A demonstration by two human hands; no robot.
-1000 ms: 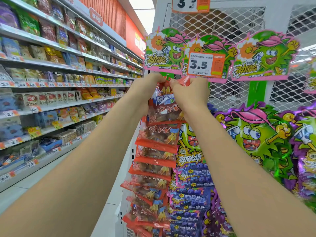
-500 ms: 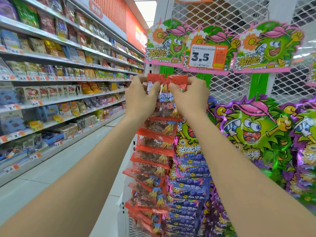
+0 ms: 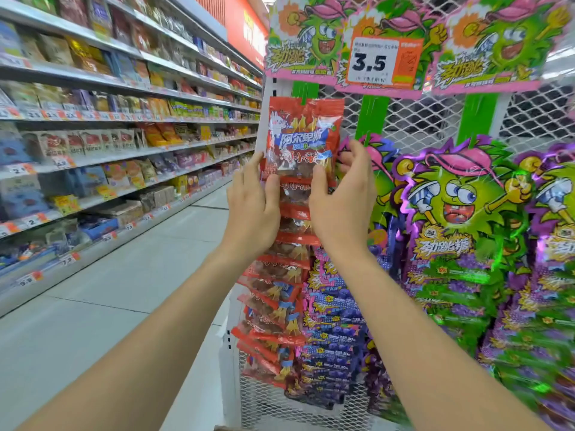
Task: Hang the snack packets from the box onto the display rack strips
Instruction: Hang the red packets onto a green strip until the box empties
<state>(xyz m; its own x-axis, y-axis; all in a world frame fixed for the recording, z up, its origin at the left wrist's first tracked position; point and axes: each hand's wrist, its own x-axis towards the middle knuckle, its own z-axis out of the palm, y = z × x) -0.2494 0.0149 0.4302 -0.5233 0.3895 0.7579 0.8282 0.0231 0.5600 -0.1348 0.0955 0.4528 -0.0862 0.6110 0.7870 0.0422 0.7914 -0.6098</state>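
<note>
Far to the left of both hands, long store shelves (image 3: 93,126) run down the aisle, crowded with small boxes and bags above rows of price tags, over a pale tiled floor (image 3: 102,306).

The left hand (image 3: 253,203) is raised, fingers loosely spread, its fingertips touching the lower left edge of the red snack packet (image 3: 303,138). It does not look clamped on the packet; it appears to steady or smooth it. The packet hangs upright just above both hands, its top edge meeting a green display strip (image 3: 303,91), probably so the hook takes its weight. It is a flat, glossy plastic pouch, red with blue-and-white lettering and a clear window showing dark pieces inside.

Directly below the hands, a column of matching red packets (image 3: 273,306) overlaps like shingles down the same strip, crinkled and shiny.

The right hand (image 3: 340,206) mirrors the left: thumb against the packet's lower right corner, fingers curled open behind its edge, resting rather than pinching. This looks like a final straightening so the packet lies square over the ones beneath.

Right of the right hand hang purple-blue packets (image 3: 334,321), then large foil bags (image 3: 451,231) in green and purple showing a spiky cartoon face. Above, on a card header, sits an orange price tag (image 3: 384,62) reading 3.5, in front of white wire mesh (image 3: 413,119). The box is not in view.
</note>
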